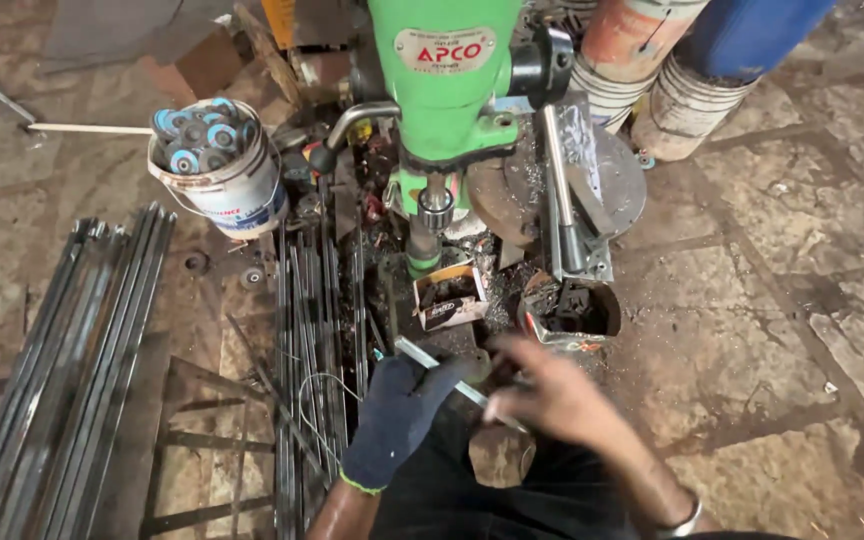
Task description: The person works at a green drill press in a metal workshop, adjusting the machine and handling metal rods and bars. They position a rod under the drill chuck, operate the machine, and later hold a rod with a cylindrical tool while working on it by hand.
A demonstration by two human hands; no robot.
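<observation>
Left hand (399, 415), dark blue knit glove: fingers closed around thin flat grey metal strip (442, 372). Right hand (549, 398), bare: fingertips pinching the strip's other end. Beyond fingers: small open cardboard box (448, 296), then green drill press (442, 90).

The left hand (399, 415) wears a dark blue knitted glove with a green cuff, its bare forearm rising from the lower edge of the view; the fingers point up and to the right and curl closed. The right hand (544, 395) is bare, reaching in from the lower right with a metal bangle on the wrist. Its fingers look pinched together, though blur makes that uncertain. Both hands sit close together.
</observation>
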